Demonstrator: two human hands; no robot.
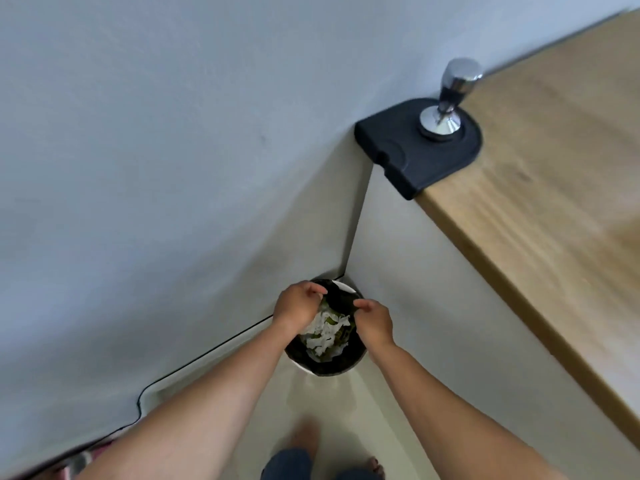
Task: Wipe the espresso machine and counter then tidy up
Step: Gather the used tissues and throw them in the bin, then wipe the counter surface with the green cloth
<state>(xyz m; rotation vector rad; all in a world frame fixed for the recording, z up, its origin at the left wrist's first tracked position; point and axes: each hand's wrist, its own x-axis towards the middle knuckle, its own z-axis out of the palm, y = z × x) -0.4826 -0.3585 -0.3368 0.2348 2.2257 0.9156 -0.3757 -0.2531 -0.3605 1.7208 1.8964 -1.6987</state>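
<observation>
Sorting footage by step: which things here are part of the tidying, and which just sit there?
In use: left hand, right hand, bin, crumpled white paper.

Lying about: tamper, black mat, wooden counter, black cable.

A home coffee corner, by the look of it. A wooden tabletop [540, 161] meets a plain painted wall [156, 116], and on its corner a black rubber tamping mat [398, 150] carries a steel espresso tamper [446, 98]. Below, a small lined waste bin [325, 348] stands on a pale floor [346, 403] beside bare feet.
</observation>
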